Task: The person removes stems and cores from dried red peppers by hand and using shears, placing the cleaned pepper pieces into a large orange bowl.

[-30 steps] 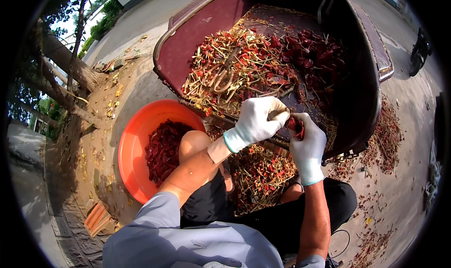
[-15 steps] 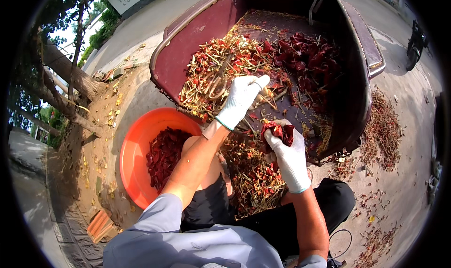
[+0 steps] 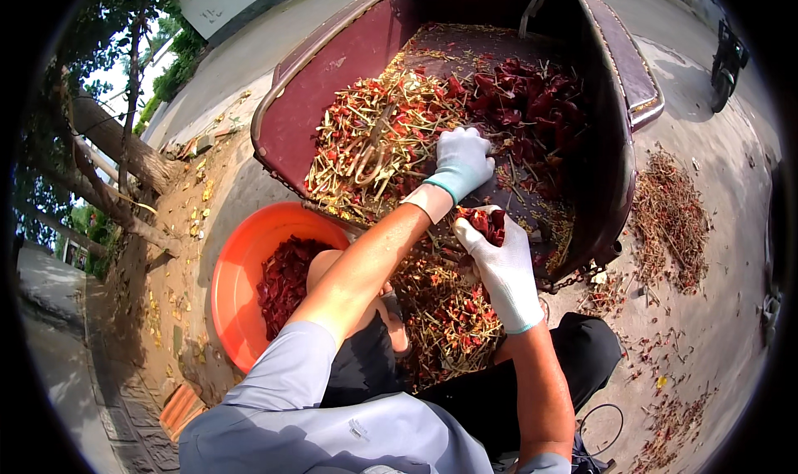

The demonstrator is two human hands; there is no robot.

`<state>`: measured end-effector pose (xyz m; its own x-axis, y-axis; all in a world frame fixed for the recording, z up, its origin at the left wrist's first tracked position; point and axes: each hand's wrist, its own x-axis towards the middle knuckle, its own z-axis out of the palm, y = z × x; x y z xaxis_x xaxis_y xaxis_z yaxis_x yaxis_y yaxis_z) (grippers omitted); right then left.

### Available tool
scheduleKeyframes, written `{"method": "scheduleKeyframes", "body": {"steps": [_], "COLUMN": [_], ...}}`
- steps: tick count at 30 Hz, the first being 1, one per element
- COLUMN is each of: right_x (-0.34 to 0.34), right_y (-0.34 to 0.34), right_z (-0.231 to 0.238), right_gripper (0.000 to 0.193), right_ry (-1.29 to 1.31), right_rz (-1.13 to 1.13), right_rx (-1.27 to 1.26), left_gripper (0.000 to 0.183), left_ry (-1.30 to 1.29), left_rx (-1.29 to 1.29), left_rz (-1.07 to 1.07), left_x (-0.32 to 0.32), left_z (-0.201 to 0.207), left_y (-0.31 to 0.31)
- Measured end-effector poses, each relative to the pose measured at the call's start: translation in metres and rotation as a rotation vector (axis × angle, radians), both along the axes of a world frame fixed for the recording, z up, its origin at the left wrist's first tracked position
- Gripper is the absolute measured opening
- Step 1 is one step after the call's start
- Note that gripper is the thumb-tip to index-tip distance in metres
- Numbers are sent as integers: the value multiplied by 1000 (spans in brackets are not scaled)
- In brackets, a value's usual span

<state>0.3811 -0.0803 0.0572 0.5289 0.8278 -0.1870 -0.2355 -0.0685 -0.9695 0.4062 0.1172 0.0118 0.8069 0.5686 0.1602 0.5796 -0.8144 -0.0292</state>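
Observation:
Both hands wear white knitted gloves. My left hand (image 3: 462,160) reaches over the maroon cart bed (image 3: 349,46), beside the edge of a heap of dark red dried chili peppers (image 3: 532,100). Its fingers curl downward, closed, and what they may hold is hidden beneath them. Nearer to me, at the bed's front edge, my right hand (image 3: 505,266) is closed around a handful of dried chili peppers (image 3: 485,223). To the left of the dark peppers lies a pile of pale stems and red bits (image 3: 374,133).
An orange basin (image 3: 229,287) holding dark red peppers (image 3: 287,278) stands by my left leg. Stem scraps (image 3: 445,324) cover the ground between my legs. More scraps (image 3: 672,220) lie right of the cart. A tree trunk (image 3: 133,150) rises at far left.
My left hand has moved right from above the stem pile toward the dark peppers, its fingers now turned down. My right hand still holds its handful and has shifted little.

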Motion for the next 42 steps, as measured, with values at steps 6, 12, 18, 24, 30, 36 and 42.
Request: {"method": "scheduleKeyframes", "body": {"steps": [6, 12, 18, 24, 30, 36, 42], "right_x": [8, 17, 19, 23, 25, 19, 14], "right_y": [3, 5, 2, -1, -2, -6, -16], "right_z": [-7, -15, -13, -12, -15, -2, -4], "right_gripper": [34, 52, 45, 20, 25, 30, 30], "right_ry": [175, 197, -7, -207, -475, -100, 375], "right_rz": [-183, -227, -215, -131, -89, 189, 292], "right_rx": [96, 203, 127, 25, -76, 30, 50], "left_gripper": [23, 16, 24, 21, 28, 32, 20], "left_ry": [-462, -800, -763, -708, -791, -697, -703], "left_rx": [-164, -290, 19, -492, -1163, -1184, -1378], "left_rz": [-96, -343, -557, -480, -298, -510, -503], "left_x": [-46, -83, -96, -109, -125, -128, -128], "left_z": [17, 18, 21, 20, 42, 44, 46], "left_y": [-15, -51, -68, -59, -38, -43, -49]}}
